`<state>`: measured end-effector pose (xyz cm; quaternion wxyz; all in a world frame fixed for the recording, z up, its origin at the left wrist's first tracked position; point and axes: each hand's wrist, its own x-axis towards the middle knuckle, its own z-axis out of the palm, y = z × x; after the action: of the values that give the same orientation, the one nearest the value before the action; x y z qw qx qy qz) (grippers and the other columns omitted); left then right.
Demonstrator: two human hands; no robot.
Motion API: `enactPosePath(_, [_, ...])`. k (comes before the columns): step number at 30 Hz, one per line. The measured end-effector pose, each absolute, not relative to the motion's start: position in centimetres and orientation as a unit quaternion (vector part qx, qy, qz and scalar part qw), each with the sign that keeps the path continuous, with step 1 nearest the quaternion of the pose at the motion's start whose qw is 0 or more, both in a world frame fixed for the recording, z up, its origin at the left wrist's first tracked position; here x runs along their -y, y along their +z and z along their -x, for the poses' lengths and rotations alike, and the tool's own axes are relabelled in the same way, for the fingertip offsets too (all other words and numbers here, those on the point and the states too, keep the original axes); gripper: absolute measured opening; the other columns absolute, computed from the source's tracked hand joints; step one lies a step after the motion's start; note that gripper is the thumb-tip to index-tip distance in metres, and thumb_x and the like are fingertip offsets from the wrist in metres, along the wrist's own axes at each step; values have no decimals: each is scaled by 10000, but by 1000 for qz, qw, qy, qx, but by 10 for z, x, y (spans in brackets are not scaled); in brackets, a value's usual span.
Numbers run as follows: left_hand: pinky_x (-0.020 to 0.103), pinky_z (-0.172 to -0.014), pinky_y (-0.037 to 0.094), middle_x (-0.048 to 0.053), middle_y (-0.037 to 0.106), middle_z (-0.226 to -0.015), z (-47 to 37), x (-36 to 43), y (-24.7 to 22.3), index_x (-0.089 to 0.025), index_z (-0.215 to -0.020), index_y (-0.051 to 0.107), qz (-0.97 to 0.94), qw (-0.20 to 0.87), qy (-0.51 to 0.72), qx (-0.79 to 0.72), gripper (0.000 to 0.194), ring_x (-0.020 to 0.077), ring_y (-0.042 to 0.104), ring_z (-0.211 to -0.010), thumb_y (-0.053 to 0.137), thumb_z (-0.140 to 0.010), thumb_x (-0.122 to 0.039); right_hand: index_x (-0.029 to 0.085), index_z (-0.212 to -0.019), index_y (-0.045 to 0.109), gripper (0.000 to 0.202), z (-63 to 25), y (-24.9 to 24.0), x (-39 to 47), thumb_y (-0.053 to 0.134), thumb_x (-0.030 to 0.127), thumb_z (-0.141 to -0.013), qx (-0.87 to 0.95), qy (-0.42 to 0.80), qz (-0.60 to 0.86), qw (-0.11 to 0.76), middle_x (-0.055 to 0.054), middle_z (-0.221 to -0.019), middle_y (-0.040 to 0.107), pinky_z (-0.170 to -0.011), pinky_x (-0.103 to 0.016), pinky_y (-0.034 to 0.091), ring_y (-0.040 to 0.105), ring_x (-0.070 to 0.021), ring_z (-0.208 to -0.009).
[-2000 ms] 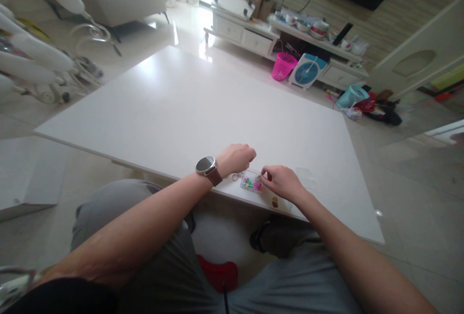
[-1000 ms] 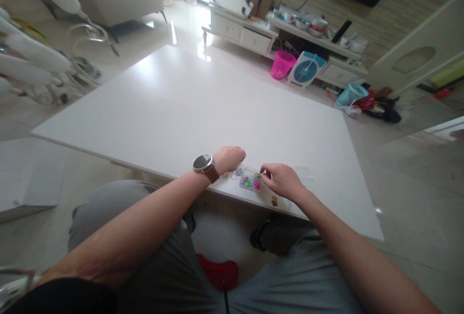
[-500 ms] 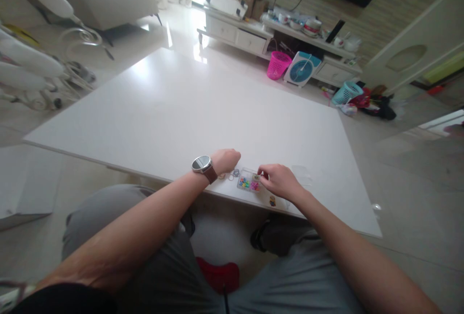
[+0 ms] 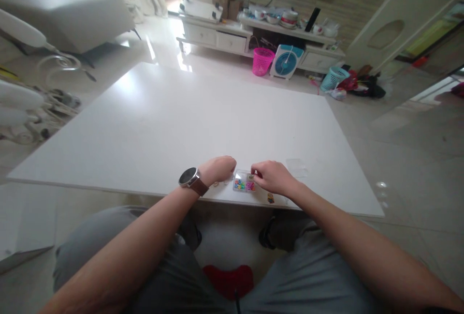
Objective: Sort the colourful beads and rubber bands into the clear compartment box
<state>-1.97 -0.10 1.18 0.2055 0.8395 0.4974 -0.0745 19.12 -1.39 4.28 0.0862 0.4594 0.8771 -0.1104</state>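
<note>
A small clear divided box (image 4: 239,174) stands near the table's front edge, with colourful beads (image 4: 239,185) and pink beads (image 4: 250,186) in its front compartments. My right hand (image 4: 272,177) is at the box's right side, fingers pinched over its back right compartment; what they hold is hidden. Just left of the box, my left hand (image 4: 219,169) is closed, its fingertips turned down and mostly out of sight. Thin rings (image 4: 216,184) lie on the table below it. A small yellow-and-blue figure (image 4: 270,198) lies in front of my right hand.
A clear flat plastic piece (image 4: 296,166) lies right of my right hand on the white table (image 4: 203,111). Beyond the table are a pink basket (image 4: 262,62), a box fan (image 4: 286,62) and a TV cabinet (image 4: 232,42). White chairs (image 4: 21,28) stand at left.
My head view has shifted. My left hand has moved nearer the box, over the spot where a grey coiled ring lay. My right hand keeps its pinch at the box.
</note>
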Motion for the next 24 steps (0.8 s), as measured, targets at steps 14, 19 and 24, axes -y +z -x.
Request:
enactPosePath(14, [239,-628,505,76,680,-731,13,7,10,-135,-803,694,-834,212,-130,-492,170,157,653,-638,529,-790,-101,251,-924,716,181,-192,48,18,551,292,-862,-878,-127,-456,67,-44,-889,737,-671,-264,379,650,-196,-801])
enactPosePath(19, [237,-660,500,121,708,-905,16,6,9,-114,-836,698,-851,175,-135,-476,187,162,667,-736,513,-811,-126,253,-940,720,199,-193,47,17,539,307,-877,-880,-121,-456,57,-52,-888,738,-662,-265,380,658,-208,-807])
enactPosePath(24, [256,-605,442,72,695,-791,26,-2,19,-155,-801,660,-844,196,-106,-488,142,164,622,-687,519,-806,-162,246,-933,723,217,-195,45,17,524,316,-882,-881,-118,-456,52,-55,-892,737,-644,-271,370,657,-212,-808])
